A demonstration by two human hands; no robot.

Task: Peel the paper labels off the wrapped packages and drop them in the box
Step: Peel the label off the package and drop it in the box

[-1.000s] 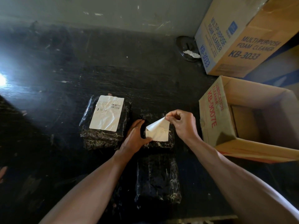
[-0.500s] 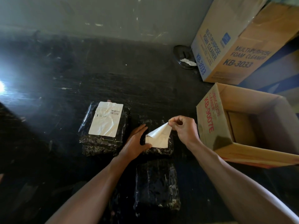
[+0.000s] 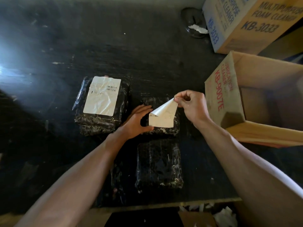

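Note:
Three black wrapped packages lie on a dark table. The middle package (image 3: pixel 164 131) carries a white paper label (image 3: pixel 161 117) that is half peeled, its top corner lifted. My right hand (image 3: pixel 191 107) pinches that lifted corner. My left hand (image 3: pixel 137 121) rests against the left side of this package, fingers spread and thumb at its front edge. The left package (image 3: pixel 98 123) has a full white label (image 3: pixel 102 95) stuck flat on top. The near package (image 3: pixel 159 164) shows no label. An open cardboard box (image 3: pixel 223 102) stands at the right, just beyond my right hand.
A closed foam-cleaner carton (image 3: pixel 242 23) leans at the back right. A dark round dish (image 3: pixel 193 22) with a white scrap sits beside it. Below the table's front edge (image 3: pixel 164 204) is another box with crumpled paper (image 3: pixel 224 215).
My right hand has pulled the label's corner further up and to the right, freeing more of it from the middle package. The left hand stays against the package.

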